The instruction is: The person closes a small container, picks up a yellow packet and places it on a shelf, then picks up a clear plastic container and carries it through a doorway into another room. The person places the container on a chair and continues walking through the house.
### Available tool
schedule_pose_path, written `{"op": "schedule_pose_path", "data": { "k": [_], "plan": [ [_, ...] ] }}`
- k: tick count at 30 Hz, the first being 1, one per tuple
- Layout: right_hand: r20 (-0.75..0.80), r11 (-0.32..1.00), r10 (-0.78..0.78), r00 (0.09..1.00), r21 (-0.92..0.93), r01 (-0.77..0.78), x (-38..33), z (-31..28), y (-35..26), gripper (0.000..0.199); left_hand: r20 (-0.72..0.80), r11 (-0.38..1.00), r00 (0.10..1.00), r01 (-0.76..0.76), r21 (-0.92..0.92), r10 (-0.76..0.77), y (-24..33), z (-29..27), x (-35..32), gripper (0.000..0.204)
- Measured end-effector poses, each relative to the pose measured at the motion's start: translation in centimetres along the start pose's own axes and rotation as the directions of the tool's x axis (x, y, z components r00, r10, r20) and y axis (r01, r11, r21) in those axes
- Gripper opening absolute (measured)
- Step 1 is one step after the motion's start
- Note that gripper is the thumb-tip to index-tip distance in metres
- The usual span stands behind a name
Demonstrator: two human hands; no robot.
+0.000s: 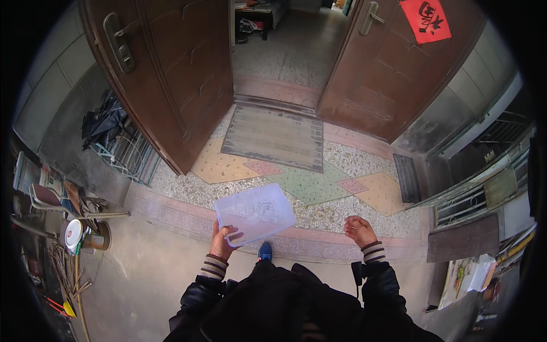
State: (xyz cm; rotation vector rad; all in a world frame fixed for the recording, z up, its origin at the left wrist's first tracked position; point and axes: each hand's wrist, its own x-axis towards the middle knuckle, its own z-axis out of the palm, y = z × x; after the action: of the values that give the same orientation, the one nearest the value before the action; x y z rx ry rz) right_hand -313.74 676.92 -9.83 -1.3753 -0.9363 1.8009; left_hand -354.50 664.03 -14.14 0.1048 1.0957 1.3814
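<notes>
My left hand (219,242) grips a clear plastic box (256,214) by its near left corner. The box is rectangular, shallow and tilted, with a faint bluish tint, and fingers show through its wall. Nothing can be seen inside it. Off to the right, my right hand (360,232) hangs in the air apart from the box. Its fingers are loosely bent with gaps between them, and no object shows in them. A blue shoe (265,251) of mine shows below the box.
Two brown doors (171,68) stand ajar around a doorway, with a grey mat (276,137) before the sill. A metal rack (128,154) is beside the left door. Sticks (71,273) and a white-lidded bucket (74,233) are at left. A shelf unit (467,239) lines the right.
</notes>
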Motion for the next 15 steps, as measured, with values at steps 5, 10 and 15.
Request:
{"op": "schedule_pose_path", "data": {
  "k": [5, 10, 15],
  "plan": [
    [-0.126, 0.995, -0.055, 0.991, 0.077, 0.065, 6.3, -3.9, -6.3, 0.016, 0.117, 0.995, 0.989, -0.096, 0.013, 0.094, 8.0, 7.4, 7.4, 0.061],
    [-0.138, 0.992, -0.111, 0.984, 0.046, 0.118, 15.3, -4.3, -12.5, 0.016, -0.021, 0.982, 0.991, -0.131, 0.137, 0.135, 12.0, 12.3, 17.1, 0.064],
    [0.049, 0.994, -0.106, 0.993, -0.032, 0.107, 29.3, -1.9, -19.9, 0.018, -0.147, 0.987, 0.98, -0.116, 0.107, 0.131, 13.1, 13.7, 31.2, 0.072]
  ]
}}
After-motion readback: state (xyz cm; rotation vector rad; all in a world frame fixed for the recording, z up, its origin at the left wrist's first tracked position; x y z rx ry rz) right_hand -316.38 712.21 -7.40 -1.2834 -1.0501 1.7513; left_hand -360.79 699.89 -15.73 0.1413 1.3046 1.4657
